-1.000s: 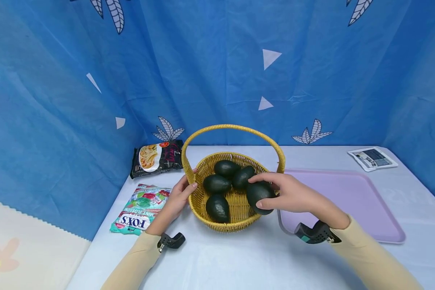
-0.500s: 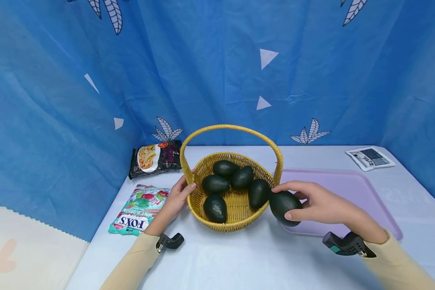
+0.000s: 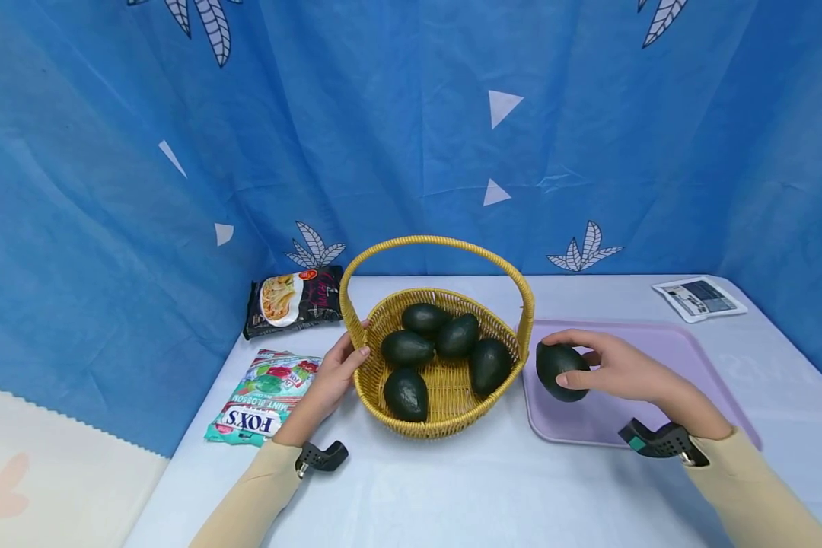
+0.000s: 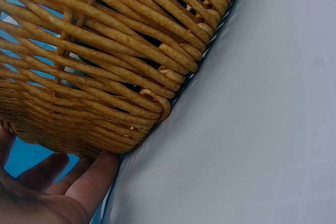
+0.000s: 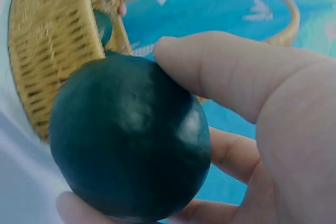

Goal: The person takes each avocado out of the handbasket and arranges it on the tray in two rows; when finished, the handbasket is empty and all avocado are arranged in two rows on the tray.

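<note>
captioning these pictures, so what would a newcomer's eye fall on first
Probably the yellow basket in the middle, with its tall handle and five dark avocados inside. Next, the right hand gripping another avocado, seen against the purple tray to the right; the left hand holds the basket's side.

The white table point(image 3: 452, 495) bears a basket point(image 3: 425, 429), tray point(image 3: 647, 354), black packet point(image 3: 293, 301), teal bag point(image 3: 263, 392) and white packet point(image 3: 700, 298).

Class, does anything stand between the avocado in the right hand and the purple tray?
Nothing visible does: the right hand holds the avocado over the tray, and the basket stands off to the left.
</note>
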Tool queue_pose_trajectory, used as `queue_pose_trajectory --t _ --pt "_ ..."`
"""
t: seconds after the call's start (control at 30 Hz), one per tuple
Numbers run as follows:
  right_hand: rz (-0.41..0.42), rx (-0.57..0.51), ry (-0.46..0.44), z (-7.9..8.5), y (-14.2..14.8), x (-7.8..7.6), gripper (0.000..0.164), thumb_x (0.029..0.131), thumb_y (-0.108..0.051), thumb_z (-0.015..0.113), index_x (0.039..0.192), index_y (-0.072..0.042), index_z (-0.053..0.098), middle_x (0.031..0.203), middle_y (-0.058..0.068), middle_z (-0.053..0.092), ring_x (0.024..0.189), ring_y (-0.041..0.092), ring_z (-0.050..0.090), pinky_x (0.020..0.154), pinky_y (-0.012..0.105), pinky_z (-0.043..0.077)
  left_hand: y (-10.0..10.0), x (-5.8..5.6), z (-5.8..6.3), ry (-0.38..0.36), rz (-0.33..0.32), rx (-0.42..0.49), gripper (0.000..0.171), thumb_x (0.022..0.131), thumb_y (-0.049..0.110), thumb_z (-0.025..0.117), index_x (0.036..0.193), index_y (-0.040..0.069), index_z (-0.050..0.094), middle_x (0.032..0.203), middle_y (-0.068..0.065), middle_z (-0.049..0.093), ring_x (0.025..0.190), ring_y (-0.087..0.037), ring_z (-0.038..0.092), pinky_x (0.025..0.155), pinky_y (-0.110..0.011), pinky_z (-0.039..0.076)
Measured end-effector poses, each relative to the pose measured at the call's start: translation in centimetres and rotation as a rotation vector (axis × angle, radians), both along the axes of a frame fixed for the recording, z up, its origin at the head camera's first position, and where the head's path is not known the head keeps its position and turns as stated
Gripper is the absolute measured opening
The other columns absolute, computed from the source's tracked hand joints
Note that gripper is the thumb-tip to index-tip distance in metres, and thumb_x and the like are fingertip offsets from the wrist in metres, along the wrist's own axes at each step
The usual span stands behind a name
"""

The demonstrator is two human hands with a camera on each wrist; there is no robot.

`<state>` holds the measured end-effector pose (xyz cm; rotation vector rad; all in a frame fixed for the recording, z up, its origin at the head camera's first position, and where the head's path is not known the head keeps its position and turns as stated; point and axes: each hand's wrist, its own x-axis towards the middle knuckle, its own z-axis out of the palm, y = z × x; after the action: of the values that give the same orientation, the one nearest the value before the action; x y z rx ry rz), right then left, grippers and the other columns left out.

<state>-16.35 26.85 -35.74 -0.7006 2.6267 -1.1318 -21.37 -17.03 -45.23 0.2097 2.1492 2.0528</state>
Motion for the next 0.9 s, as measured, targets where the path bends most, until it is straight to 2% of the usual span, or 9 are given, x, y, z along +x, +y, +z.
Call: queue_pose_trajectory --t 0.1,0.27,0.43,0.6,0.9 --pt "-0.045 0.016 0.005 -0.7 0.3 -1.1 0.056 0.090 -0.019 0.075 0.138 0.002 0.057 0.141 0.031 0.055 0.107 0.037 0.065 0.073 0.029 0.059 0.0 -0.1 -0.1 -0.003 0.001 0.006 0.057 0.106 0.014 0.051 0.160 0.018 0.033 0.161 -0.019 0.037 0.142 -0.032 0.042 0.098 -0.020 0.054" --pt "-0.107 0.001 -0.068 -1.8 0.5 -2.9 0.062 0.092 -0.022 0.074 0.145 0.001 0.051 0.145 0.033 0.049 0.105 0.041 0.068 0.072 0.032 0.060 0.0 -0.1 -0.1 -0.016 0.000 0.013 0.056 0.106 0.015 0.051 0.160 0.020 0.034 0.161 -0.018 0.037 0.143 -0.032 0.042 0.097 -0.020 0.054" --pt "-0.155 0.005 -0.121 -2.8 0.3 -4.5 0.065 0.093 -0.026 0.072 0.148 -0.002 0.047 0.147 0.032 0.047 0.112 0.044 0.065 0.074 0.034 0.061 -0.1 -0.1 -0.1 -0.020 -0.003 0.008 0.056 0.106 0.016 0.051 0.160 0.020 0.034 0.162 -0.018 0.036 0.145 -0.034 0.041 0.102 -0.027 0.054" --pt "-0.182 0.015 -0.107 -3.6 -0.1 -5.9 0.066 0.093 -0.027 0.072 0.149 -0.002 0.047 0.144 0.030 0.051 0.109 0.039 0.065 0.071 0.033 0.060 -0.1 -0.2 -0.1 -0.030 0.003 0.005 0.056 0.106 0.017 0.051 0.160 0.021 0.034 0.163 -0.017 0.036 0.146 -0.034 0.041 0.107 -0.037 0.053" --pt "-0.207 -0.001 -0.100 -4.9 -0.5 -7.1 0.068 0.092 -0.026 0.072 0.149 0.000 0.046 0.137 0.032 0.054 0.114 0.041 0.059 0.068 0.034 0.060 -0.1 -0.1 0.0 -0.025 0.000 -0.006 0.056 0.106 0.018 0.051 0.160 0.022 0.034 0.162 -0.017 0.037 0.145 -0.034 0.042 0.107 -0.037 0.053"
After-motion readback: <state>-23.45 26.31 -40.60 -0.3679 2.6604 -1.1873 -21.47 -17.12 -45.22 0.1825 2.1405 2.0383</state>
